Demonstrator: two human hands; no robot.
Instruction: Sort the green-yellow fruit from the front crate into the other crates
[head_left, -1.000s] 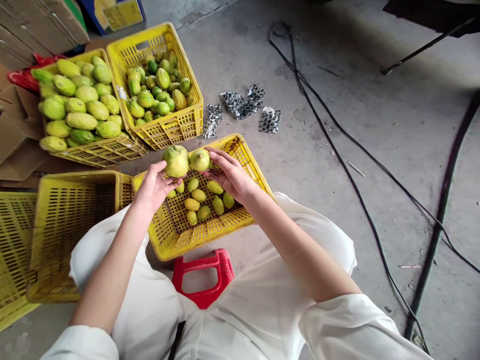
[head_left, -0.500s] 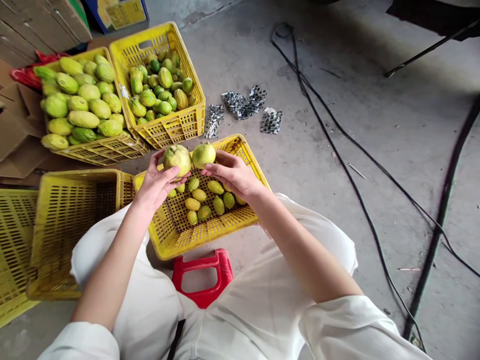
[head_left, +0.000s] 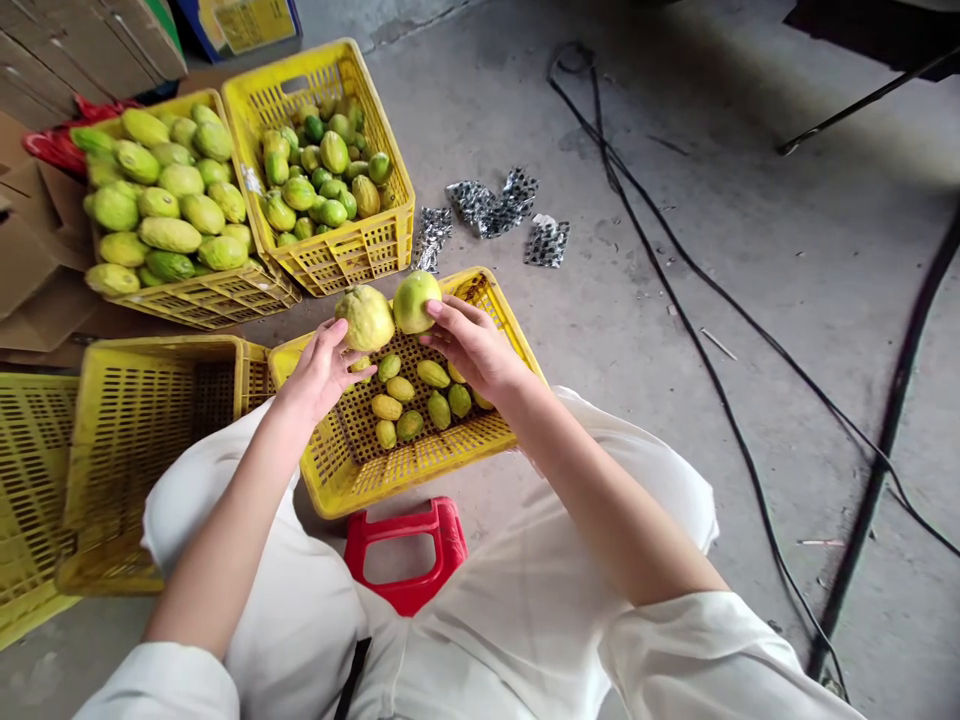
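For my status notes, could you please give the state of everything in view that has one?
Larger fruit: held in left hand
Smaller fruit: held in right hand
Near crate: upright, partly filled
Rear left crate: heaped
Rear right crate: partly filled
Foil packets: wrinkled
Carton: open

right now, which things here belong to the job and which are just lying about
In use: left hand, larger fruit; right hand, smaller fruit; yellow crate below; probably two fruit-filled crates.

Lying about, apparently: silvery scraps, black cables.
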